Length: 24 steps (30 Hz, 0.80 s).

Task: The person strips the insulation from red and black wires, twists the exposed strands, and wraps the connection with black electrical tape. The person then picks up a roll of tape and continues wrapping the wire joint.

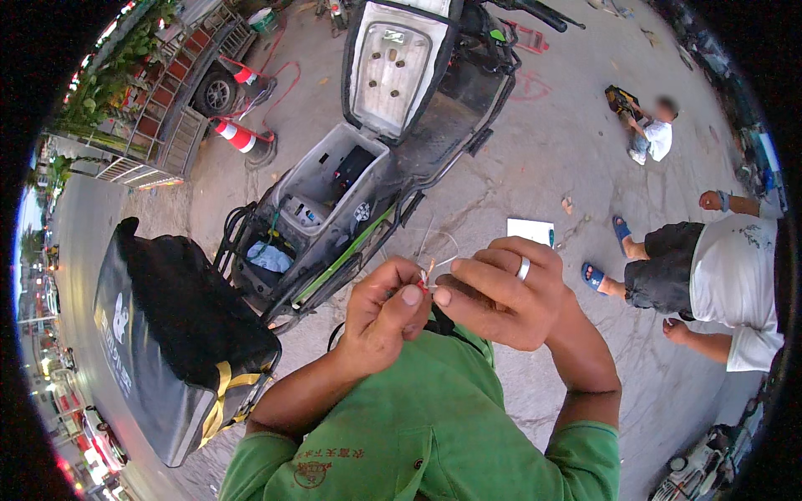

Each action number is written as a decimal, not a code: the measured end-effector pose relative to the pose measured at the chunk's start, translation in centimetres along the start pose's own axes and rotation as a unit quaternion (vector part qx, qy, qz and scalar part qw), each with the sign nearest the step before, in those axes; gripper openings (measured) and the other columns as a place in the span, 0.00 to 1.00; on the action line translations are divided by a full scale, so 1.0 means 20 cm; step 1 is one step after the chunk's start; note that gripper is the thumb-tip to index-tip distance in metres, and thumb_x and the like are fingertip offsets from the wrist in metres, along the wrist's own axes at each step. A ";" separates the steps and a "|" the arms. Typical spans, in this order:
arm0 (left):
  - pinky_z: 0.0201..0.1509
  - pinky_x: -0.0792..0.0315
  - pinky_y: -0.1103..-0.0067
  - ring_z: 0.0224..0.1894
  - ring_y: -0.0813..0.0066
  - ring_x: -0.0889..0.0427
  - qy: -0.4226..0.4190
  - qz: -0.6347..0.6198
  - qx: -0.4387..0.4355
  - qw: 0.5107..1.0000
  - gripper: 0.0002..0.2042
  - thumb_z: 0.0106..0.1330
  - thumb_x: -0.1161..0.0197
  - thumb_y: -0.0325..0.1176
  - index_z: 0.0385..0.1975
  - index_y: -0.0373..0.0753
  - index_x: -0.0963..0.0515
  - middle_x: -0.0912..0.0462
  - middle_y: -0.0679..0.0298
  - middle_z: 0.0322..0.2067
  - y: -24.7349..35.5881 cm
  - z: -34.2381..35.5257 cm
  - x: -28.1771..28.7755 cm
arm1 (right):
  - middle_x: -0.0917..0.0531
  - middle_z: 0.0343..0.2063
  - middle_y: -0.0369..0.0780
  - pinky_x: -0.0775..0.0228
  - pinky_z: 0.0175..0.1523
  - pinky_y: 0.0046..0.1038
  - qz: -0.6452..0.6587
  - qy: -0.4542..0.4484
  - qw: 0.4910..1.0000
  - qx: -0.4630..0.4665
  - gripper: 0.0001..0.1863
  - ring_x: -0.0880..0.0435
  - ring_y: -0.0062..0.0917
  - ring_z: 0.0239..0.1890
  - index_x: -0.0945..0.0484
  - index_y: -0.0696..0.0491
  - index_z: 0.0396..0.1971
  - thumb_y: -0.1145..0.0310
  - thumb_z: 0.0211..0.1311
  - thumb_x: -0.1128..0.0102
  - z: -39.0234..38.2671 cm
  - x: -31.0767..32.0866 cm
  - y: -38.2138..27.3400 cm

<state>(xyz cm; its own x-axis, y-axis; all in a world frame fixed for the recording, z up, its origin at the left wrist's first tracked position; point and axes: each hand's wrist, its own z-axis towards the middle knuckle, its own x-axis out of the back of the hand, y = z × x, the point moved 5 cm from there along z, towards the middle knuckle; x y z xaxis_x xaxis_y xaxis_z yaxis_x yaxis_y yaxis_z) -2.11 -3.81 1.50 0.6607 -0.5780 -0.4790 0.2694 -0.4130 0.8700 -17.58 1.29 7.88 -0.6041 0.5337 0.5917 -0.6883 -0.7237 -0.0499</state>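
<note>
The left hand [383, 313] is closed in a pinch, thumb against bent forefinger, gripping a small bundle of fine wire ends with a reddish bit beside them. The right hand [506, 288], a ring on one finger, comes in from the other side with thumb and forefinger drawn together at the same spot; its fingertips seem to hold the pale wire, though the exact contact is too small to tell. The thin pale wire [448, 260] lies between the two hands, in front of the green shirt [393, 417], and a loose loop of it arches above the fingertips. Coppery strands [432, 265] show at the join.

The step looks like working bare wire ends together by finger. To do it well, the left hand should act as a steady clamp close below the bare part, while the right does the fine turning. Ends laid side by side and rolled in one direction would likely bind tighter than ends crossed at random. Such thin strands could snap, so a light, even twist seems wiser than a hard pull. The free loop is best kept clear of the fingers and the scooter [422, 159] just beyond, where it might snag.
</note>
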 end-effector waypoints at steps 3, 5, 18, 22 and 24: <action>0.20 0.46 0.84 0.18 0.87 0.40 -0.016 -0.025 0.035 0.999 0.11 0.75 0.48 0.39 0.39 0.37 0.31 0.35 0.73 0.18 0.01 0.00 -0.01 | 0.18 0.40 0.39 0.24 0.34 0.27 -0.015 -0.015 0.999 0.032 0.19 0.19 0.25 0.30 0.15 0.51 0.41 0.71 0.45 0.30 0.00 -0.01 0.00; 0.20 0.46 0.84 0.18 0.87 0.41 -0.025 -0.046 0.064 0.997 0.10 0.75 0.49 0.39 0.39 0.37 0.31 0.36 0.73 0.18 0.00 0.00 -0.01 | 0.18 0.40 0.39 0.25 0.35 0.27 -0.024 -0.032 0.998 0.046 0.18 0.19 0.25 0.30 0.15 0.51 0.41 0.70 0.45 0.29 0.00 -0.01 0.00; 0.20 0.43 0.84 0.18 0.85 0.39 -0.022 -0.061 0.084 0.994 0.10 0.76 0.49 0.38 0.39 0.36 0.32 0.34 0.69 0.20 0.02 -0.01 -0.05 | 0.20 0.32 0.40 0.25 0.34 0.29 -0.038 -0.052 0.995 0.074 0.17 0.20 0.27 0.28 0.18 0.60 0.37 0.71 0.44 0.32 0.03 0.01 -0.01; 0.24 0.37 0.83 0.21 0.82 0.34 -0.010 0.089 -0.016 0.996 0.09 0.76 0.47 0.35 0.42 0.34 0.31 0.29 0.68 0.23 0.04 0.00 -0.03 | 0.20 0.31 0.40 0.26 0.34 0.30 -0.037 -0.072 0.996 0.046 0.16 0.21 0.26 0.27 0.18 0.59 0.35 0.74 0.42 0.31 0.03 0.01 0.00; 0.25 0.34 0.81 0.22 0.80 0.30 -0.009 0.210 -0.081 0.974 0.08 0.75 0.46 0.33 0.43 0.33 0.30 0.26 0.66 0.25 0.07 0.00 -0.03 | 0.21 0.30 0.39 0.27 0.33 0.29 -0.030 -0.054 0.998 0.015 0.15 0.22 0.25 0.25 0.18 0.58 0.34 0.74 0.41 0.31 0.01 -0.01 0.01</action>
<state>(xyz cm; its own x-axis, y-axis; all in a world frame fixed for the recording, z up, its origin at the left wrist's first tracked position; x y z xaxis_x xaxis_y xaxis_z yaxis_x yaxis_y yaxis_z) -2.18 -4.04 3.11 0.7247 -0.6847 -0.0775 0.0866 -0.0211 0.9960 -17.55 0.97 8.00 -0.5142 0.5270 0.6767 -0.7084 -0.7057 0.0113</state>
